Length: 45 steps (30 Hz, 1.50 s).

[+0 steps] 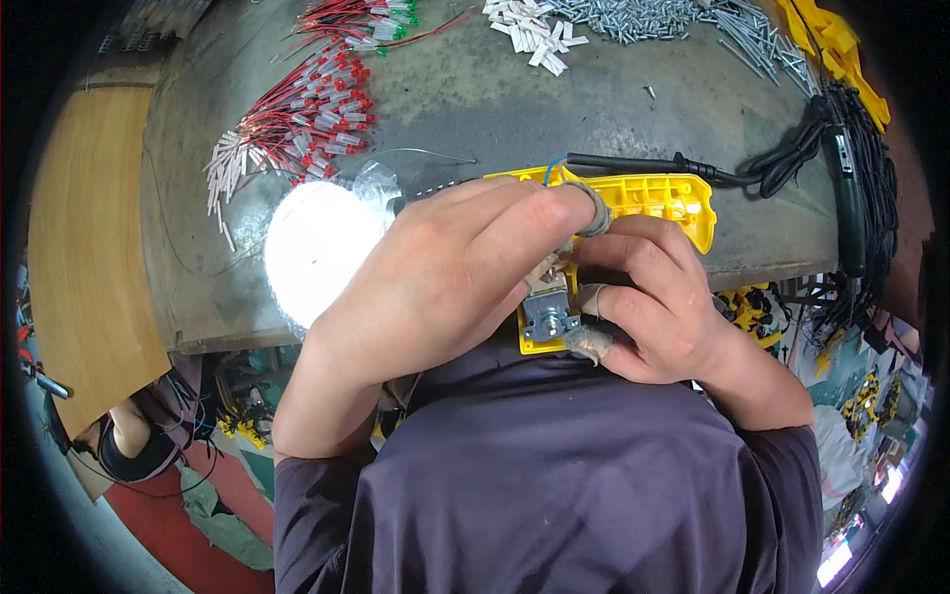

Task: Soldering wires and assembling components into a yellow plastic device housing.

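Observation:
A yellow plastic tool housing (661, 198) lies at the table's near edge, its ribbed inside facing up. A grey metal part with a screw (550, 319) sits in its near section. My right hand (658, 307) is closed around the right side of that section, with wraps on several fingertips. My left hand (455, 262) reaches over the housing from the left with its fingers pinched together. A wrapped fingertip is close to a blue wire (550, 170). Whatever the left fingers hold is hidden beneath them. From the wire's end a black power cord (633, 163) runs right.
A glaring white disc (319, 252) lies left of my left hand. Red-wired small parts (317, 114) are heaped far left, white strips (534, 30) and screws (628, 15) at the back. Coiled black cable (876, 168) hangs at the right edge. Another person's arm (129, 428) shows lower left.

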{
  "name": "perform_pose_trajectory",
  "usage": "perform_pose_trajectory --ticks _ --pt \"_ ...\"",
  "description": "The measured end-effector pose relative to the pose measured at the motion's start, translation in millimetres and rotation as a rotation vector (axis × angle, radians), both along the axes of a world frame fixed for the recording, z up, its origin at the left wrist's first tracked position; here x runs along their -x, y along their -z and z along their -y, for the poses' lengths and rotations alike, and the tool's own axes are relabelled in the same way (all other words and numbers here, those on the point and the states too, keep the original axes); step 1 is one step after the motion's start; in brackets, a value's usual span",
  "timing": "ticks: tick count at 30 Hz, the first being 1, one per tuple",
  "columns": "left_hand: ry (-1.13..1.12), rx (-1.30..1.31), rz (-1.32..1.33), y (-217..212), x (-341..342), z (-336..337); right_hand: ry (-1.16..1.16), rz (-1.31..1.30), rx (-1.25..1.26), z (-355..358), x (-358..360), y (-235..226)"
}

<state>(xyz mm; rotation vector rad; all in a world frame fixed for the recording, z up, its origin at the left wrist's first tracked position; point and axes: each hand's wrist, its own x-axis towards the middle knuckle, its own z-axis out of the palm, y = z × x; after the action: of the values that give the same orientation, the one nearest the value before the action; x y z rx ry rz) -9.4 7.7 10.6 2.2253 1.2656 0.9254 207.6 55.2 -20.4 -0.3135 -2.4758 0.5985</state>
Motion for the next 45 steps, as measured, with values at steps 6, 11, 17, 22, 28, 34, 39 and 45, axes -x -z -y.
perform_pose_trajectory --ticks 6,11,17,22,28,34,39,45 --pt "0.032 0.032 -0.033 2 3 0 0.056 -0.036 0.075 6 4 0" --pt "0.043 0.025 -0.016 3 1 0 0.076 -0.046 0.127 8 5 0" --pt "0.006 0.076 0.023 -6 -5 1 0.105 -0.027 0.189 11 6 -2" --pt "-0.034 0.126 -0.086 -12 -8 4 0.076 -0.061 0.217 9 4 0" --pt "-0.070 0.043 -0.253 -24 -12 4 0.032 -0.126 0.235 5 1 5" --pt "-0.026 0.152 -0.193 -25 -9 -3 0.021 -0.153 0.200 4 1 9" --pt "-0.017 0.207 -0.110 -28 -7 -8 0.006 -0.185 0.197 2 1 15" --pt "-0.067 0.271 -0.042 -23 -7 -9 -0.004 -0.193 0.184 -1 4 15"
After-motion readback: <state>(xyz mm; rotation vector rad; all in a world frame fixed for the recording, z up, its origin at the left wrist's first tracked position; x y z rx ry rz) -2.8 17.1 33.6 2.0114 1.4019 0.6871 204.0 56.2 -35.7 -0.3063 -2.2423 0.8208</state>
